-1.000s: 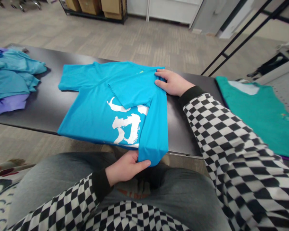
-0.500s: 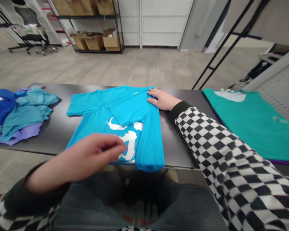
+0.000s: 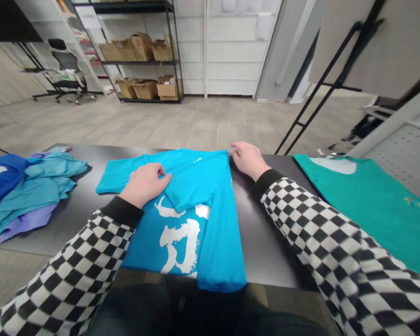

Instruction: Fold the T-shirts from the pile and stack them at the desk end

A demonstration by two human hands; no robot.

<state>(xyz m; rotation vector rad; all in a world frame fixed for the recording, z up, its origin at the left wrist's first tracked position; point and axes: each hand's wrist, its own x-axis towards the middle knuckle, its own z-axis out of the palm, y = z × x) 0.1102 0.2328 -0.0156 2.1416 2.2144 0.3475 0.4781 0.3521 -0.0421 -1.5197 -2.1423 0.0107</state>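
A bright blue T-shirt (image 3: 217,233) with a large white print lies on the dark table. Its right side is folded inward, so a sleeve lies across the print, while the left sleeve points outward. My left hand (image 3: 146,183) is over the upper left of the shirt, palm down, fingers loosely bent with a gap between thumb and forefinger. Whether its fingertips touch the cloth is hidden. Just beyond the shirt's far right corner, my right hand (image 3: 249,159) is loosely curled with nothing visible in it, apart from the cloth.
On the left of the table (image 3: 266,247) lies a crumpled pile of blue, teal and purple clothes (image 3: 45,182). A green shirt (image 3: 367,200) is spread flat on the right, over something purple. Beyond the table stand a shelf rack with cardboard boxes (image 3: 145,88) and an office chair (image 3: 66,70).
My left hand has moved away from me onto the shirt's upper left. My right hand has come off the far right corner, slightly to the right. The view has tilted up.
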